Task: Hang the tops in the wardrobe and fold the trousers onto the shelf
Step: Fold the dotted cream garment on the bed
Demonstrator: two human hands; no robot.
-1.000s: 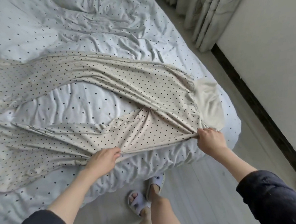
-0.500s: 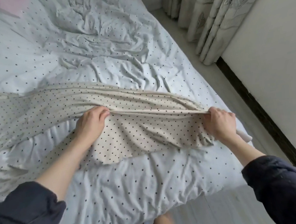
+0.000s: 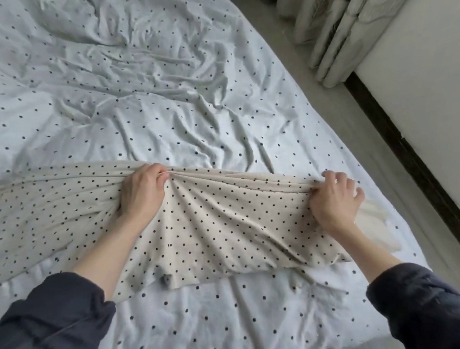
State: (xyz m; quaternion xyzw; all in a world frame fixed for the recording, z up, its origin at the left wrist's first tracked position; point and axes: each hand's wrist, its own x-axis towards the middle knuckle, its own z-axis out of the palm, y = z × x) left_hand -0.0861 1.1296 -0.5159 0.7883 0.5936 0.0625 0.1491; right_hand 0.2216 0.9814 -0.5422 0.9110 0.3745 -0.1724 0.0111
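Trousers (image 3: 222, 229) of cream cloth with small black dots lie across the near part of the bed (image 3: 163, 97), their long axis running left to right, one leg folded over onto the other so the doubled edge sits along the far side; the waist end, with a plain off-white band (image 3: 373, 218), points to the right edge of the mattress, and the legs trail off to the left out of view. Left hand (image 3: 143, 194) pinches that far folded edge about midway along, thumb and fingers closed on a ridge of cloth; right hand (image 3: 334, 197) grips the same edge near the waist, fingers curled into the fabric — both clamped on the trousers, neither free. Everything turns on this: the bulk of the garment stretches away to the left of both grips, so the next fold, by my judgement, must bring the leg ends in from the left towards the waist, and the left hand is the nearer to them. Cloth looks thin, soft and limp, a jersey sort of knit; it gathers in fan-shaped creases between the two hands and will likely slide and bunch rather than hold a crease. Bedsheet beneath is pale blue-grey, also dotted, much rumpled — a poor flat surface; pleated curtains (image 3: 335, 22) hang at the far right by the wall.
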